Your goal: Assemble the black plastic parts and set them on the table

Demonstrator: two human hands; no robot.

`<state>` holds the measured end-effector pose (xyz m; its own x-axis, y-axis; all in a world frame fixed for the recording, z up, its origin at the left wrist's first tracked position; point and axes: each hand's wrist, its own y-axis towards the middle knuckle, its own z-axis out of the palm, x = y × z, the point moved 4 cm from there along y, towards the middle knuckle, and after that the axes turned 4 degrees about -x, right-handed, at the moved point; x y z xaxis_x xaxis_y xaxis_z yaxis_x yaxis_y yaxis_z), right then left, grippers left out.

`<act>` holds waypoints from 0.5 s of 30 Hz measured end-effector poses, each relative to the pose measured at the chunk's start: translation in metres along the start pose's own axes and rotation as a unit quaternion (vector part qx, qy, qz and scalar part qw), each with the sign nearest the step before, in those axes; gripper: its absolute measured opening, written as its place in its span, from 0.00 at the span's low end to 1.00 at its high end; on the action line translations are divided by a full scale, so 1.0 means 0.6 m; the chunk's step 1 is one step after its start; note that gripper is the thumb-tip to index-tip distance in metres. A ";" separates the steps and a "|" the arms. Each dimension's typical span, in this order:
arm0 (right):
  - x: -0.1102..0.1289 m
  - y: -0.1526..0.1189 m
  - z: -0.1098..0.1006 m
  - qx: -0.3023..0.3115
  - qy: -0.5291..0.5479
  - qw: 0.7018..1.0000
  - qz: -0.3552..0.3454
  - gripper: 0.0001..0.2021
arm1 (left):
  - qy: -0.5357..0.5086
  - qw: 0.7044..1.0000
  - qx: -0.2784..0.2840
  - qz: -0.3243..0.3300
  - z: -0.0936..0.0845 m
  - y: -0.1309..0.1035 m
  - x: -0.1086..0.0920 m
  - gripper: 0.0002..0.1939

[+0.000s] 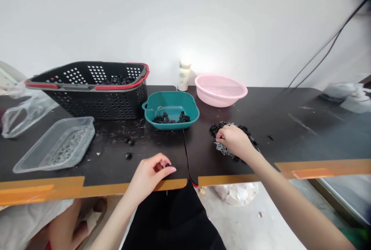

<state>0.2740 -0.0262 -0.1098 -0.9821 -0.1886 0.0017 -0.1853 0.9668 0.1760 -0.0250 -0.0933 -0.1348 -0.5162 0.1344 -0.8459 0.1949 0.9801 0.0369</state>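
Note:
My left hand [155, 170] is above the table's front edge, its thumb and fingers pinching a small black round piece [167, 164] that is partly hidden. My right hand [233, 138] reaches down into a pile of black pieces [216, 128] and thin silvery metal pins or screws [222, 149]. Its fingertips are pressed together, and what lies between them cannot be made out. A few loose black round pieces [128, 155] lie on the table left of my left hand. Beyond the hands, a teal basin [171, 126] contains more black pieces [165, 118].
A black basket [98, 103] with red-trimmed handles holds black pieces. A clear tray [29, 163] of silvery metal parts stands at left, near a plastic bag [26, 109]. A white bottle [184, 76] and pink basket [222, 91] stand by the wall. Another person's leg [65, 223] shows below left.

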 end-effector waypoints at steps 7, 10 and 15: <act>-0.004 0.000 -0.009 0.034 -0.008 0.999 0.031 0.07 | -0.035 0.999 0.021 0.001 0.002 -0.001 0.011 0.11; 0.000 0.000 -0.013 0.051 -0.010 0.998 0.043 0.07 | -0.031 0.999 0.027 0.010 0.002 -0.004 0.010 0.11; 0.005 0.002 -0.020 0.063 0.002 0.996 0.068 0.10 | -0.035 0.999 0.028 0.016 0.000 -0.008 0.007 0.11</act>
<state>0.2713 -0.0275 -0.0977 -0.9983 -0.0550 0.0209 -0.0539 0.9973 0.0493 -0.0281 -0.0975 -0.1386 -0.4501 0.1539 -0.8796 0.2576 0.9655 0.0371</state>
